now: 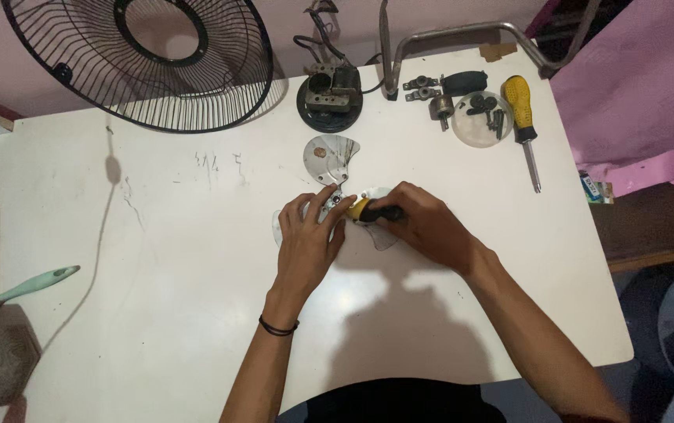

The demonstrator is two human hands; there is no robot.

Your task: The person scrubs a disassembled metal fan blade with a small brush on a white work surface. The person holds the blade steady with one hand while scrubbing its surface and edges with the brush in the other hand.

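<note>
Below me I see a white counter (157, 258), scuffed, with pink walls behind it. A black fan guard (145, 59) leans at the far left; a fan motor (331, 94), a clear dish of screws (482, 117) and a yellow-handled screwdriver (523, 117) lie along the far edge. My left hand (309, 239) presses flat on a clear fan blade (333, 160) at the centre, fingers spread. My right hand (419, 227) has its grip closed around a small screwdriver (372, 210), its tip at the blade's hub just beside my left fingertips.
</note>
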